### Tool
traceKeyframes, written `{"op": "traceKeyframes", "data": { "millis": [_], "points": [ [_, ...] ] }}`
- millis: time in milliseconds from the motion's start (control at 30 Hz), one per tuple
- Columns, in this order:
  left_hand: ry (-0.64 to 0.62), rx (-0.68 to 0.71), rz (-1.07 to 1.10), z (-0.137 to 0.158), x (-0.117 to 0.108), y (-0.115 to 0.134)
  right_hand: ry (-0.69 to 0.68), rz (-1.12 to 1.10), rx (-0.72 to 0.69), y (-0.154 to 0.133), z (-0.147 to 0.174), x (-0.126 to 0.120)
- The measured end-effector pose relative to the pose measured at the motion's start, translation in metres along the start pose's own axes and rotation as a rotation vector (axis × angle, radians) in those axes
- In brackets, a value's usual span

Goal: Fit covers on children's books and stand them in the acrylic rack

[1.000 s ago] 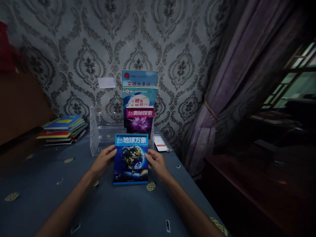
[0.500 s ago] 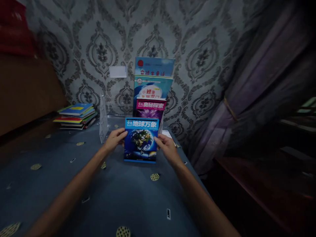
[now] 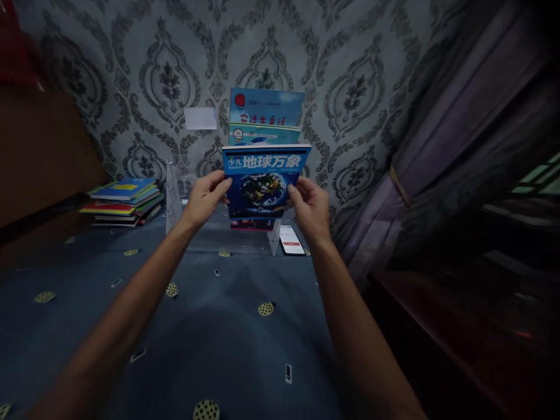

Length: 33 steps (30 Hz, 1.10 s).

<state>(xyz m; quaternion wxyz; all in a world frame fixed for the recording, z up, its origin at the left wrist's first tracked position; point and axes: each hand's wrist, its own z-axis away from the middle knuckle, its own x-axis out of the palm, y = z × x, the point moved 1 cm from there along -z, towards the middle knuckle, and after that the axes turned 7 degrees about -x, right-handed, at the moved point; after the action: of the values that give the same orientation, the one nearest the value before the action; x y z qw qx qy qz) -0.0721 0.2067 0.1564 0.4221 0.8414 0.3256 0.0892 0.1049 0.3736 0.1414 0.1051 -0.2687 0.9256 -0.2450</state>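
Observation:
Between my hands is a blue book [image 3: 262, 186] with the Earth on its cover, tilted with its top edge toward me. My left hand [image 3: 206, 198] pinches its left edge, and my right hand [image 3: 310, 207] grips its right edge. The book is raised in front of a clear tiered rack [image 3: 210, 240]. Behind it, a teal book [image 3: 265, 135] and a light blue book [image 3: 266, 106] stand in the rack. A dark, magenta-edged book [image 3: 251, 224] shows only its lower strip; the held book covers the rest.
A phone [image 3: 291, 240] with a lit screen lies right of the rack. On the left sits a pile of books [image 3: 125, 201]. A patterned blue cloth [image 3: 236, 350] covers the surface. A tied curtain [image 3: 394, 175] hangs at the right, and a white card [image 3: 200, 118] is on the wall.
Both hands have lifted the Earth book up toward the rack and tipped it. It now covers most of the magenta book and more of the teal one. The view has shifted slightly.

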Motion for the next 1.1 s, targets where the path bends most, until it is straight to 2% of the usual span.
{"op": "traceKeyframes", "data": {
  "millis": [100,267,833,1100],
  "points": [
    [0.018,0.069,-0.069,-0.009,0.002,0.003,0.025,0.006,-0.043,0.007,-0.006,0.003],
    [0.028,0.094,-0.093,-0.014,0.003,-0.006,0.051,-0.008,-0.074,0.02,-0.006,0.007],
    [-0.015,0.053,-0.093,-0.015,0.008,-0.036,0.037,0.008,0.037,0.051,0.008,0.007],
    [0.022,0.036,-0.098,-0.016,0.011,-0.053,0.021,0.09,0.046,0.064,0.016,0.007]
  ]
}}
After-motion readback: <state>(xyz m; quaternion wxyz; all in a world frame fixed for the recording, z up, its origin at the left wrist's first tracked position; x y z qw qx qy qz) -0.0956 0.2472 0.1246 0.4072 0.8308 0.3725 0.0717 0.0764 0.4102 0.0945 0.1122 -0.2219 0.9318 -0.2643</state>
